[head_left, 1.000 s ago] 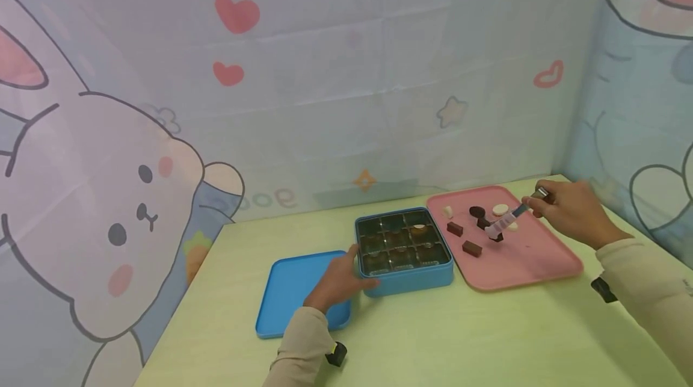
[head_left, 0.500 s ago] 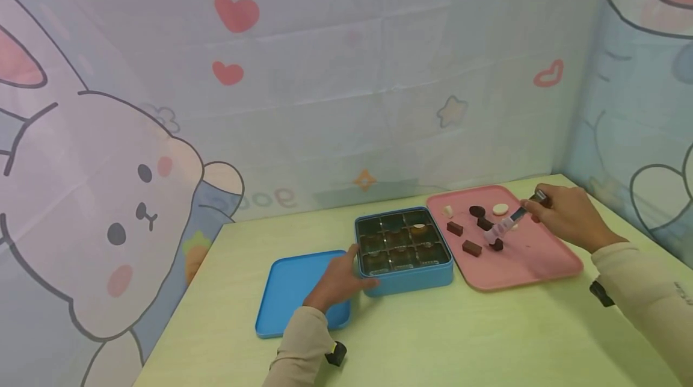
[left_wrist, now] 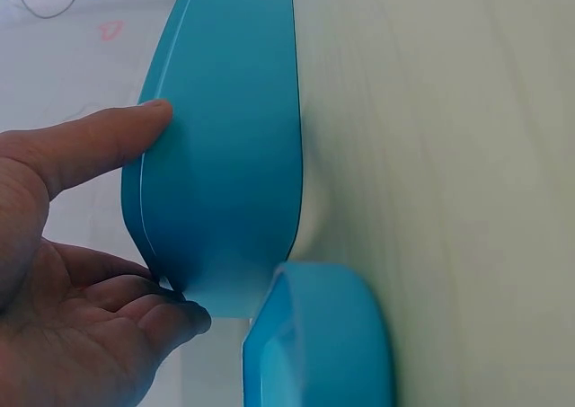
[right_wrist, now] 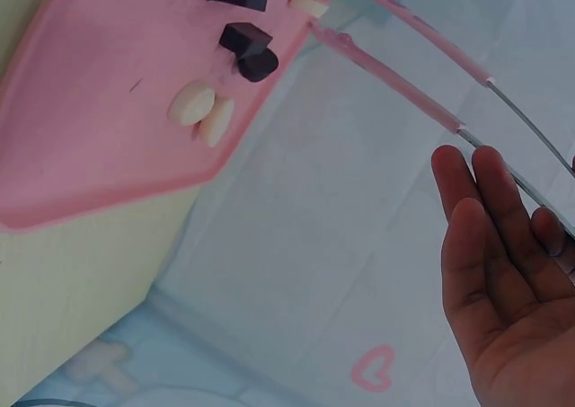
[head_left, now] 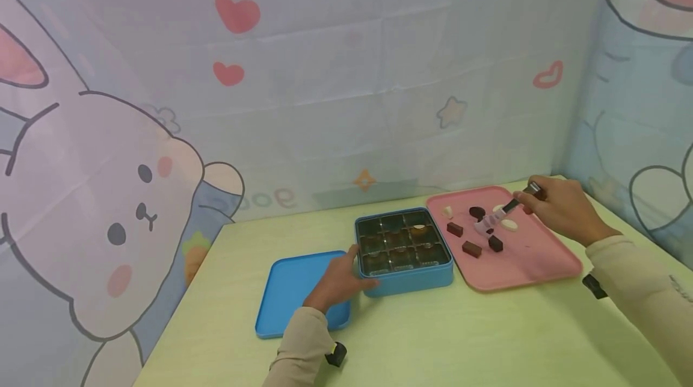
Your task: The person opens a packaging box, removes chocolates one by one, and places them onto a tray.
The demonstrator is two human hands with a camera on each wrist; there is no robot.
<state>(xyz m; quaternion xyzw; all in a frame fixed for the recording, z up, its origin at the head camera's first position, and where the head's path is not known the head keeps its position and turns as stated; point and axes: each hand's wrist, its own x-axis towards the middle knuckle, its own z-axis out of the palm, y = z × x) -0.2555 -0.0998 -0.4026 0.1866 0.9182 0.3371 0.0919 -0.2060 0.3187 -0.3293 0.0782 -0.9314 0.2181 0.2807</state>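
My left hand (head_left: 342,281) holds the near left corner of a blue tin box (head_left: 408,281), thumb at the front wall and fingers at the left side. Clear dividers split the box into compartments; a pale-topped piece (head_left: 419,228) shows in one. In my right hand (head_left: 565,206) are metal tongs (head_left: 511,205) with pale pink tips, spread apart in the right wrist view (right_wrist: 400,84). The tips hang low over the pink tray (head_left: 533,269), overlapping a dark chocolate. A dark chocolate cube (head_left: 495,244), brown chocolate bars (head_left: 472,248) and a white oval chocolate (head_left: 509,226) lie around them.
The blue lid (head_left: 292,287) lies left of the box, partly behind my left hand. A round dark chocolate (head_left: 477,212) and a small white piece (head_left: 447,212) sit toward the tray's back. A printed cloth (head_left: 335,104) hangs behind the table.
My right hand has shifted slightly left and back with the tongs. Their tips have left the dark cube and stand over another dark piece behind it. My left hand keeps its place.
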